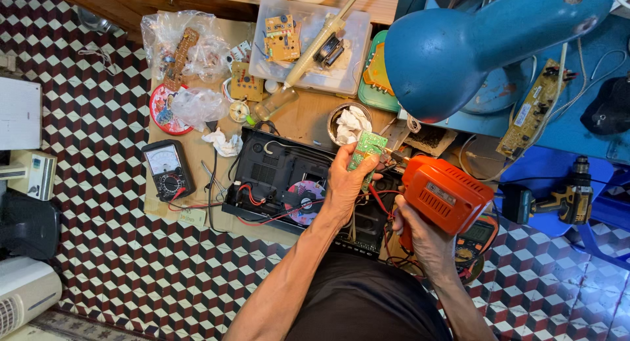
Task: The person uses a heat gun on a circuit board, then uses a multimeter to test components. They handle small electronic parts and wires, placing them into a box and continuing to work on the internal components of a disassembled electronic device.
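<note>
I see both hands closed on their tools above the opened black device.

From the left: the analog multimeter (168, 168) lies near the tabletop (308, 115) edge; beside it sits the black device (275, 174). My left hand (344, 183) pinches a small green circuit board (366, 151) upright; my right hand (420, 233) grips the orange soldering gun (445, 191), tip at the board. The blue lamp (472, 46) crowds the space overhead.

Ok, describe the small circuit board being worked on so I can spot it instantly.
Start at the big blue lamp shade and drop to the open black device below it. At its right edge, the left hand pinches a small green circuit board upright beside the orange soldering gun. The other boards are tan and lie flat.
</note>
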